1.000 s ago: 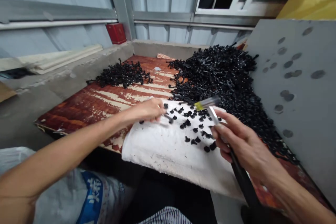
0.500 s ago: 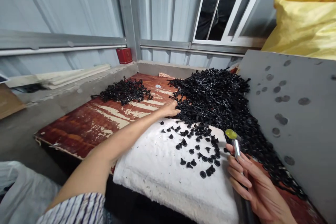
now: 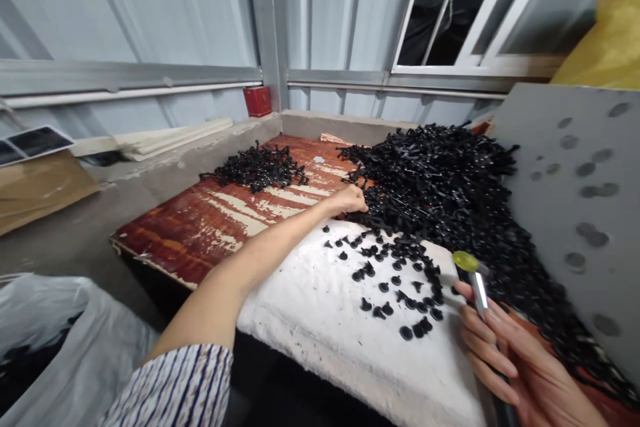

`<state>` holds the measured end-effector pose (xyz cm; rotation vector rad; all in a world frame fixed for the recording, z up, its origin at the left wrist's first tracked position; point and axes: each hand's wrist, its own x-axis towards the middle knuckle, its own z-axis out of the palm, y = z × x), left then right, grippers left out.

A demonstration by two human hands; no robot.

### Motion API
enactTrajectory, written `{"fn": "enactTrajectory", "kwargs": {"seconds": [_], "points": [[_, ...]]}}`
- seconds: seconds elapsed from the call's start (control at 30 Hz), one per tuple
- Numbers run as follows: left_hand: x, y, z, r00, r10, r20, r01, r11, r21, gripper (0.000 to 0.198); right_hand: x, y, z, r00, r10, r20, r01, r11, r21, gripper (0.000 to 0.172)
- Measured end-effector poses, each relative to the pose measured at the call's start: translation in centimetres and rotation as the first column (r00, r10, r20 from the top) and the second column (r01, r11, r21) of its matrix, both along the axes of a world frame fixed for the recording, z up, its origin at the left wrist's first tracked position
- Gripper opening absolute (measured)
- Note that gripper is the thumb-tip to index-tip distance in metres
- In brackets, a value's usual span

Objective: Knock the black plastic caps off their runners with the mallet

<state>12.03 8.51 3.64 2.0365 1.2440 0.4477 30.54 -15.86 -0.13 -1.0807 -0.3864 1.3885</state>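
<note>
My left hand point(image 3: 351, 200) reaches across to the near edge of a large heap of small black plastic parts point(image 3: 430, 167). Its fingers are curled closed, and whatever they hold is hidden. In my right hand point(image 3: 505, 340) is a small hammer point(image 3: 473, 273) with a yellow plastic face, a shiny metal head and a dark handle. The hand is closed around it, just right of a white padded block point(image 3: 310, 320). Scattered over the block are many loose black pieces with round flat heads point(image 3: 384, 287).
A smaller black pile point(image 3: 260, 167) lies on the worn red board point(image 3: 170, 227). Upright on the right stands a grey panel point(image 3: 545, 167) with round marks. A whitish bag point(image 3: 90, 333) with dark contents is at lower left. A red box point(image 3: 257, 101) sits in the corner.
The view has swung left, so things appear farther right. My left hand's fingers have curled in at the heap's edge. My right hand still holds the hammer.
</note>
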Motion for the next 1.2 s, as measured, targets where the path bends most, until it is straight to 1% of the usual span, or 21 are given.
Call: {"fn": "enactTrajectory", "kwargs": {"seconds": [0.03,0.1,0.2,0.33,0.43,0.5,0.57,0.63,0.7,0.83,0.9,0.93,1.0,1.1,1.2], "points": [[0.0,0.5,0.1,0.999,0.018,0.048,-0.018,1.000,-0.005,0.015,0.0,0.0,0.1,1.000,0.001,0.000,-0.001,1.000,0.012,0.049],[0.0,1.1,0.6,0.988,0.057,0.144,-0.055,0.998,-0.021,0.016,0.0,-0.1,0.2,1.000,0.002,-0.004,-0.002,0.999,0.032,0.048],[-0.1,0.8,1.4,0.964,0.081,0.255,-0.066,0.996,-0.066,0.013,0.1,-0.1,0.1,1.000,0.025,-0.020,-0.023,0.996,0.081,0.043],[0.1,-1.8,2.1,0.936,0.062,0.346,-0.004,0.987,-0.163,0.010,0.5,-0.2,-0.4,0.998,0.057,-0.027,-0.052,0.986,0.156,0.032],[0.4,-3.8,2.1,0.930,0.024,0.367,0.036,0.987,-0.156,0.010,0.9,-0.3,-0.8,0.998,0.058,-0.036,-0.050,0.980,0.193,0.028],[0.7,-4.6,2.1,0.919,0.043,0.392,0.030,0.983,-0.180,0.012,1.1,-0.3,-0.9,0.998,0.045,-0.044,-0.036,0.981,0.192,0.027],[1.1,-5.4,2.0,0.893,0.074,0.443,0.045,0.967,-0.251,0.013,1.2,-0.4,-1.0,0.998,0.039,-0.051,-0.029,0.982,0.187,0.027],[1.8,-6.3,2.0,0.869,0.068,0.490,0.100,0.946,-0.309,0.014,1.3,-0.4,-1.0,0.998,0.038,-0.059,-0.027,0.983,0.183,0.026],[3.0,-7.7,2.0,0.857,0.041,0.514,0.155,0.930,-0.333,0.015,1.3,-0.5,-1.0,0.997,0.031,-0.067,-0.018,0.984,0.178,0.027],[5.6,-10.6,1.6,0.871,0.013,0.490,0.201,0.902,-0.382,0.018,1.3,-0.4,-0.9,0.996,-0.009,-0.090,0.024,0.985,0.171,0.035],[6.3,-11.6,1.2,0.887,-0.033,0.461,0.231,0.896,-0.380,0.019,1.3,-0.3,-0.8,0.994,-0.031,-0.106,0.049,0.984,0.170,0.039],[6.5,-11.9,0.9,0.896,-0.081,0.436,0.258,0.895,-0.363,0.019,1.3,-0.3,-0.8,0.992,-0.044,-0.114,0.064,0.983,0.171,0.040],[6.6,-12.2,0.6,0.906,-0.219,0.362,0.340,0.887,-0.313,0.018,1.3,-0.2,-0.8,0.988,-0.077,-0.132,0.100,0.979,0.177,0.038],[6.2,-12.2,0.7,0.866,-0.442,0.232,0.494,0.829,-0.263,0.014,1.4,-0.3,-0.8,0.980,-0.131,-0.153,0.159,0.969,0.188,0.042],[6.2,-12.2,1.2,0.834,-0.532,0.148,0.552,0.805,-0.217,0.013,1.5,-0.4,-0.8,0.974,-0.162,-0.157,0.192,0.960,0.204,0.048]]}}
